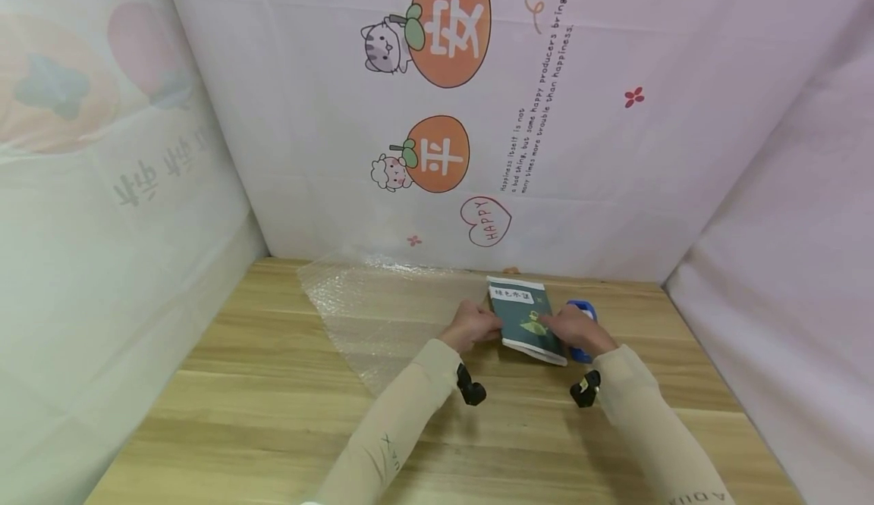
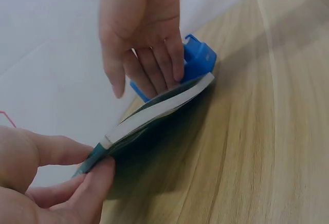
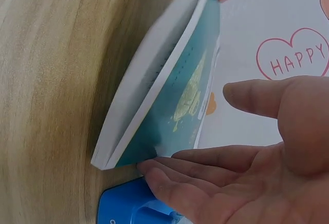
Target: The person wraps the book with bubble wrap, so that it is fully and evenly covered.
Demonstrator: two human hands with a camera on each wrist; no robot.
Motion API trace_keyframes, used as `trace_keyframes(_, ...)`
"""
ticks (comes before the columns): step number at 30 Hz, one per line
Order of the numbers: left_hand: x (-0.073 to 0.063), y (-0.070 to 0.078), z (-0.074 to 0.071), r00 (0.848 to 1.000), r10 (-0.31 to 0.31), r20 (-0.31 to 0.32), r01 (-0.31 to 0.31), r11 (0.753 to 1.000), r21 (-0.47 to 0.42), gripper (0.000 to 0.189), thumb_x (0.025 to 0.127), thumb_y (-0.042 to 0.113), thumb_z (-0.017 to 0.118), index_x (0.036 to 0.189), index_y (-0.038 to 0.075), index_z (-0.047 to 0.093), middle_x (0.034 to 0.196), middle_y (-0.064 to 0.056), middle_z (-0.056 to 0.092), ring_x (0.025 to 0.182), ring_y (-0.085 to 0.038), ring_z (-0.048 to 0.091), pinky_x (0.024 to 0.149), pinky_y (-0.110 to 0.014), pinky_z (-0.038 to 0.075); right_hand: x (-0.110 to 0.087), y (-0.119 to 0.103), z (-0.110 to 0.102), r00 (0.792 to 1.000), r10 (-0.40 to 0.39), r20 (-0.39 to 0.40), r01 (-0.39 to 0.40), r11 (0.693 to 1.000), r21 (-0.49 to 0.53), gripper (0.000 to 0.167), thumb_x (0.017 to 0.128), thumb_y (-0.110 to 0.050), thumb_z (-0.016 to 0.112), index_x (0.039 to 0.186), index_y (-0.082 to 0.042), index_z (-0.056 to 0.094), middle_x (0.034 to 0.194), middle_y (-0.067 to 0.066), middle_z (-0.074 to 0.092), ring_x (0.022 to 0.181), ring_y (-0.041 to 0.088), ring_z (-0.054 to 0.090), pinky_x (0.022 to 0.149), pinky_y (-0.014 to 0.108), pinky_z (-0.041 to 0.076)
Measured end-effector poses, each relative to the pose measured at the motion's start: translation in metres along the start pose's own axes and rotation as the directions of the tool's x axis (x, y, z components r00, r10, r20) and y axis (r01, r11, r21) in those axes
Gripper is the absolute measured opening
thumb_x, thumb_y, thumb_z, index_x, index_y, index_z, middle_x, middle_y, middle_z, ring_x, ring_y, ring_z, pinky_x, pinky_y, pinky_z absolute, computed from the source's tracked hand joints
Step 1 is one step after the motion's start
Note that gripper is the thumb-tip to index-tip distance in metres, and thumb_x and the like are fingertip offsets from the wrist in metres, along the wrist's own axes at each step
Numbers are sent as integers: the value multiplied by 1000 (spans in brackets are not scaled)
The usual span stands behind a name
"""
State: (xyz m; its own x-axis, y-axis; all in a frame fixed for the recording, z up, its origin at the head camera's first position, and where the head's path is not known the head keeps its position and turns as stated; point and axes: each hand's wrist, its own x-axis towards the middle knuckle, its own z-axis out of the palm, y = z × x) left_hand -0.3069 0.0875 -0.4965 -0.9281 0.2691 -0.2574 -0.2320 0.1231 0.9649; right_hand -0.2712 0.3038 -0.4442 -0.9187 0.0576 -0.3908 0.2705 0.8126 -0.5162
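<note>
A flat green packet (image 1: 515,319) with white end strips and printed characters lies tilted near the back of the table. My left hand (image 1: 473,325) pinches its left edge between thumb and fingers, seen close up in the left wrist view. At its right side is my right hand (image 1: 576,328), fingers extended and fingertips at the packet's edge, thumb held apart. The right wrist view shows the packet's near white edge (image 3: 149,93) as two layers parted by a gap. A blue tape dispenser (image 1: 581,355) stands beside the right hand, partly hidden by it.
A sheet of clear bubble wrap (image 1: 355,308) spreads over the table to the left of the packet, reaching the back wall. White printed cloth (image 1: 328,148) hangs at the back and both sides. The wooden tabletop (image 1: 225,421) extends toward me.
</note>
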Motion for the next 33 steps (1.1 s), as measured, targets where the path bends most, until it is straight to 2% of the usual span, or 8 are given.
trace_keyframes(10,-6,4,-3,996,-60,-61,52,991,-124,13,92,-5,73,104,-9,75,107,-19,78,95,-23,80,90,-32,65,2,4,2,999,-13,-33,11,999,-41,48,101,-32,64,58,-18,46,49,-8,44,47,7,46,51,22,40)
trace_keyframes(14,-6,5,-4,995,-67,-72,57,990,-130,14,90,-7,73,104,-11,74,109,-20,77,96,-24,80,90,-32,65,1,4,4,998,20,-51,-23,998,-53,35,99,-33,68,80,-4,61,56,-2,58,53,11,58,52,22,47)
trace_keyframes(18,-8,5,-6,996,-71,-63,64,992,-108,16,90,-6,73,105,-11,74,110,-20,77,96,-24,80,92,-33,65,0,4,5,996,52,-77,-56,997,-51,42,97,-32,71,103,9,64,67,8,69,62,17,67,59,26,53)
trace_keyframes(20,-9,5,-7,996,-72,-60,66,993,-93,16,90,-5,73,105,-10,75,110,-20,77,96,-24,80,91,-32,65,0,5,6,994,51,-93,-55,997,-50,41,97,-31,73,101,9,64,68,9,69,63,18,67,60,27,53)
trace_keyframes(25,-10,6,-9,995,-65,-79,61,997,-49,15,92,-2,72,105,-8,76,108,-18,79,98,-23,80,90,-30,65,1,4,5,987,36,-154,-47,996,-71,36,89,-28,81,75,-2,60,61,3,58,58,17,55,54,26,46)
trace_keyframes(27,-10,7,-9,994,-67,-91,65,998,-28,15,93,-1,72,105,-7,76,108,-17,80,99,-23,80,91,-31,65,1,5,4,983,44,-176,-58,996,-73,38,86,-29,84,79,1,61,69,7,59,63,21,56,57,30,49)
trace_keyframes(31,-9,7,-9,991,-80,-108,82,997,12,14,94,1,73,105,-5,76,108,-16,80,100,-23,80,94,-32,64,0,6,-1,982,64,-180,-76,995,-64,55,85,-31,85,108,14,63,99,25,65,87,33,63,76,43,59)
trace_keyframes(33,-8,6,-9,991,-83,-108,86,996,21,13,94,1,73,105,-4,76,108,-15,80,99,-23,80,94,-33,64,0,8,-2,983,65,-173,-76,996,-55,60,86,-32,84,115,17,63,108,29,65,94,35,63,82,47,59)
